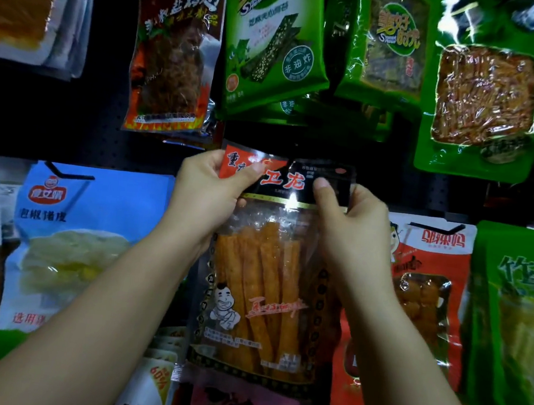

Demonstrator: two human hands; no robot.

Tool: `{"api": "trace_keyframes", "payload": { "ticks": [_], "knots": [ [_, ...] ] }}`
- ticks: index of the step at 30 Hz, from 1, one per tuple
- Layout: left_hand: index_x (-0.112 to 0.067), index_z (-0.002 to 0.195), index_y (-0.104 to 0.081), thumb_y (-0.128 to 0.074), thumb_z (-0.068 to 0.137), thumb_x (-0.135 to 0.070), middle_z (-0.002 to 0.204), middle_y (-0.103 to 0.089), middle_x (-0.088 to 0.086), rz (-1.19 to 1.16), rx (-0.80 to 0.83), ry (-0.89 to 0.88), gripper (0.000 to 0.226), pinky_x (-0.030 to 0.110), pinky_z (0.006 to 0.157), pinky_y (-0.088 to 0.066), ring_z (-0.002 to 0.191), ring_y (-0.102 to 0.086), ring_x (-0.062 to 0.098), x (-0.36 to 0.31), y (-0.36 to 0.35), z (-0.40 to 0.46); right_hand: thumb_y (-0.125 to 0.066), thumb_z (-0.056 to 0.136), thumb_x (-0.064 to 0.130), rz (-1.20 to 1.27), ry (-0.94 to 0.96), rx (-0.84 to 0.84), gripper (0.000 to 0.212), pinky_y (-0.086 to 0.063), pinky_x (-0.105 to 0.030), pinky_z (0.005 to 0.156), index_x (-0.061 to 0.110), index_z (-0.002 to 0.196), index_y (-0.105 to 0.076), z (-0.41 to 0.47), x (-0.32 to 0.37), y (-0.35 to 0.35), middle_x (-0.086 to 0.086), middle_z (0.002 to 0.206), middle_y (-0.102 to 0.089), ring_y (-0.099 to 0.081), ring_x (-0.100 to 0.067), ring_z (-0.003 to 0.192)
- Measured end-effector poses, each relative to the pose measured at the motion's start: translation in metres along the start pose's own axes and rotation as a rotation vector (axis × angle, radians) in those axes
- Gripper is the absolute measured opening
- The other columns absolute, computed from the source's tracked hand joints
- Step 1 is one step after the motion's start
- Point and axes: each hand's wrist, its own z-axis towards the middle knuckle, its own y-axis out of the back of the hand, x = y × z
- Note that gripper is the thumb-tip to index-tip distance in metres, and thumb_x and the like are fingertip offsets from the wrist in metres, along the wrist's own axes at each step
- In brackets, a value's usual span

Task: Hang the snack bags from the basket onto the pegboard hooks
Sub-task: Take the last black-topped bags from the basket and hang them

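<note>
Snack bag (261, 286), clear w/ orange sticks, black/red header: held upright vs. dark pegboard (102, 140), centre, below green seaweed bags (274, 46). Left hand (208, 193) pinches top-left header, thumb in front; right hand (351, 223) pinches top-right, thumb in front. Adj.: blue bag (81, 249) to left, red bag (418, 308) to right, both hung on hooks.

Glossy clear plastic snack bag (266, 267); matt black perforated pegboard (102, 140).

A shop: rows of packaged snack bags (276, 40) hang on hooks from a dark pegboard (102, 140).
</note>
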Motion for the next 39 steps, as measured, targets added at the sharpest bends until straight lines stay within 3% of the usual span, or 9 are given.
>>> {"api": "trace_keyframes", "payload": {
  "ticks": [4, 7, 10, 13, 18, 26, 31, 37, 39],
  "knots": [
    [-0.029, 0.080, -0.067, -0.068, 0.085, -0.026, 0.080, -0.072, -0.009, 0.065, -0.022, 0.011, 0.007, 0.013, 0.052, -0.047, 0.066, -0.065, -0.002, 0.022, -0.004, 0.008, -0.053, 0.088, 0.045, 0.031, -0.061, 0.075, 0.031, -0.051, -0.044, 0.063, 0.015, 0.093, -0.056, -0.021, -0.026, -0.005, -0.011, 0.077, -0.063, -0.061, -0.028, 0.070],
    [-0.027, 0.083, -0.067, -0.068, 0.085, -0.029, 0.086, -0.073, -0.004, 0.090, -0.051, 0.048, 0.004, 0.033, 0.072, -0.057, 0.082, -0.070, 0.013, 0.042, -0.009, 0.015, -0.054, 0.092, 0.042, 0.051, -0.158, 0.093, 0.025, -0.040, -0.028, 0.056, 0.019, 0.081, -0.053, -0.034, -0.053, -0.011, 0.004, 0.065, -0.050, -0.047, -0.010, 0.058],
    [-0.028, 0.085, -0.064, -0.067, 0.087, -0.024, 0.092, -0.072, -0.002, 0.081, -0.070, 0.106, 0.006, 0.045, 0.086, -0.055, 0.090, -0.069, 0.019, 0.064, -0.014, 0.017, -0.052, 0.093, 0.044, 0.070, -0.313, 0.149, 0.039, -0.047, -0.040, 0.067, 0.006, 0.086, -0.059, -0.035, -0.078, -0.017, -0.012, 0.072, -0.056, -0.054, -0.025, 0.068],
    [-0.022, 0.088, -0.063, -0.067, 0.087, -0.021, 0.096, -0.070, 0.013, 0.074, -0.096, 0.192, 0.004, 0.046, 0.088, -0.054, 0.092, -0.067, 0.028, 0.088, -0.016, 0.017, -0.052, 0.094, 0.042, 0.067, -0.414, 0.192, 0.032, -0.052, -0.040, 0.078, 0.011, 0.092, -0.063, -0.028, -0.095, -0.024, -0.009, 0.087, -0.069, -0.066, -0.023, 0.083],
    [-0.004, 0.125, -0.052, -0.066, 0.088, -0.020, 0.103, -0.067, 0.011, 0.025, -0.127, 0.276, 0.043, 0.044, 0.094, -0.051, 0.101, -0.064, 0.030, 0.115, -0.020, 0.027, -0.051, 0.096, 0.037, -0.036, -0.390, 0.175, 0.032, -0.048, -0.040, 0.082, 0.007, 0.098, -0.063, -0.014, -0.120, -0.040, -0.008, 0.092, -0.067, -0.062, -0.024, 0.090],
    [-0.004, 0.124, -0.053, -0.068, 0.086, -0.026, 0.107, -0.067, 0.012, 0.047, -0.147, 0.330, 0.046, 0.052, 0.092, -0.051, 0.102, -0.063, 0.031, 0.152, -0.025, 0.051, -0.049, 0.096, 0.040, -0.143, -0.431, 0.157, 0.036, -0.043, -0.032, 0.080, 0.007, 0.105, -0.059, 0.008, -0.156, -0.067, -0.009, 0.103, -0.063, -0.059, -0.024, 0.099],
    [-0.017, 0.105, -0.055, -0.070, 0.084, -0.027, 0.100, -0.067, 0.005, 0.079, -0.182, 0.247, 0.027, 0.035, 0.081, -0.052, 0.095, -0.064, 0.023, 0.170, -0.025, 0.052, -0.057, 0.092, 0.040, -0.100, -0.434, 0.113, 0.042, -0.040, -0.027, 0.076, 0.004, 0.113, -0.061, 0.001, -0.168, -0.073, -0.011, 0.107, -0.066, -0.058, -0.021, 0.096],
    [-0.026, 0.101, -0.053, -0.075, 0.078, -0.028, 0.099, -0.061, -0.007, 0.028, -0.158, 0.240, 0.032, 0.021, 0.076, -0.047, 0.092, -0.060, 0.008, 0.186, -0.016, 0.011, -0.068, 0.085, 0.037, -0.050, -0.405, 0.094, 0.028, -0.041, -0.020, 0.073, 0.022, 0.104, -0.054, -0.039, -0.184, -0.070, 0.008, 0.095, -0.059, -0.056, -0.010, 0.091],
    [-0.025, 0.102, -0.053, -0.075, 0.077, -0.028, 0.101, -0.062, -0.005, 0.001, -0.144, 0.295, 0.033, 0.020, 0.077, -0.046, 0.094, -0.061, 0.010, 0.192, -0.014, -0.001, -0.066, 0.086, 0.036, -0.039, -0.413, 0.132, 0.027, -0.039, -0.007, 0.068, 0.030, 0.104, -0.047, -0.050, -0.187, -0.071, 0.019, 0.093, -0.054, -0.054, 0.005, 0.085]
  ]
}}
